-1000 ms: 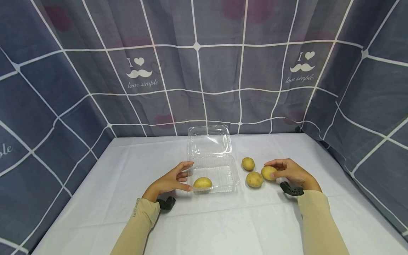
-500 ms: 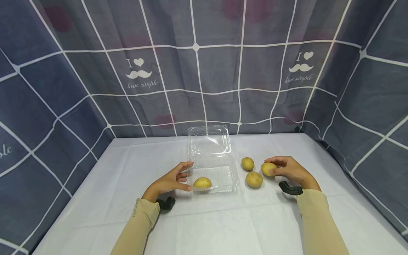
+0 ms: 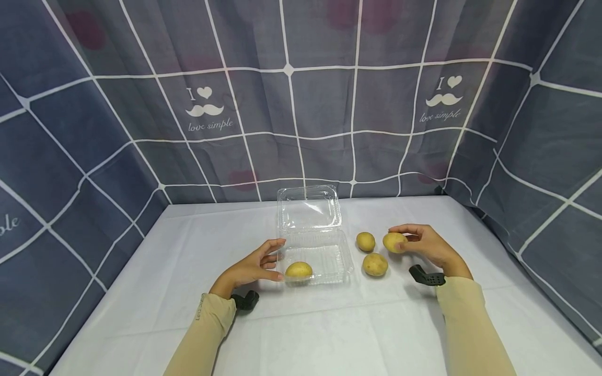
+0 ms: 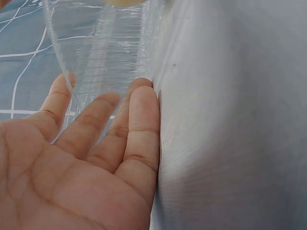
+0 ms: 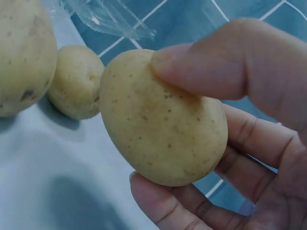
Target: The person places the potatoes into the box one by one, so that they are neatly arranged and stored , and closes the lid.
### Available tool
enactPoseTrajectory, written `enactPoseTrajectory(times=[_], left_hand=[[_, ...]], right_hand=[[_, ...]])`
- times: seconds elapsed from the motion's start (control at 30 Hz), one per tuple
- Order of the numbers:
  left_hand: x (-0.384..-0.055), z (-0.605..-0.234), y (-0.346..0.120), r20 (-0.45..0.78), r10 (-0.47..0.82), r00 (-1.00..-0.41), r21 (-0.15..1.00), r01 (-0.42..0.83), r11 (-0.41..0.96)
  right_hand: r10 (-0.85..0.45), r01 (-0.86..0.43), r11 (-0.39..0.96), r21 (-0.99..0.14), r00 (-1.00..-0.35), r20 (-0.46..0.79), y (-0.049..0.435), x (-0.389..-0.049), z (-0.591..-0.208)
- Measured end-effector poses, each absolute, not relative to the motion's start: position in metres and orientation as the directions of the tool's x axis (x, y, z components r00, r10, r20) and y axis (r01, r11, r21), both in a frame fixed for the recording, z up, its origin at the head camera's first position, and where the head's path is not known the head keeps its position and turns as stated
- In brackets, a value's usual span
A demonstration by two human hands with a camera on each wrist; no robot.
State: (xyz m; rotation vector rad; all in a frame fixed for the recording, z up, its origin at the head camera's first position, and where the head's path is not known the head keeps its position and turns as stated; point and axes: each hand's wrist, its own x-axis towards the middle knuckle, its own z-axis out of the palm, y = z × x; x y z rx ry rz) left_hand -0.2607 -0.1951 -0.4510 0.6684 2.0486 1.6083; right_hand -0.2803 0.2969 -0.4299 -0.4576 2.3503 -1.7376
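A potato (image 3: 394, 242) is pinched in my right hand (image 3: 433, 248), thumb on one side and fingers on the other. In the right wrist view this potato (image 5: 160, 120) appears above the white cloth. Two more potatoes lie just left of it, a rear one (image 3: 365, 241) and a front one (image 3: 375, 265). My left hand (image 3: 251, 267) rests at the left side of a clear plastic clamshell box (image 3: 329, 256), its fingers extended along the wall. The box's lid (image 3: 309, 207) is raised at the back. One potato (image 3: 298, 270) lies inside, at the front left.
A white cloth (image 3: 301, 329) covers the table. Dark grey checked curtains (image 3: 324, 104) hang behind it and along both sides. Each wrist wears a black camera strap.
My right hand has lifted the potato off the cloth and shifted it slightly away and to the left. The left hand and the box keep their places.
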Motion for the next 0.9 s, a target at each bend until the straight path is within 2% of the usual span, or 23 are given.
enactPoseTrajectory(times=[0.53, 0.9], left_hand=[[-0.261, -0.452, -0.194, -0.055, 0.615, -0.787, 0.974, 0.092, 0.205], [-0.261, -0.452, -0.194, -0.059, 0.612, -0.789, 0.975, 0.086, 0.206]], right_hand=[[-0.323, -0.217, 0.222, -0.95, -0.936, 0.138, 0.281, -0.281, -0.423], [-0.304, -0.264, 0.242, -0.933, -0.934, 0.186, 0.272, -0.281, -0.422]])
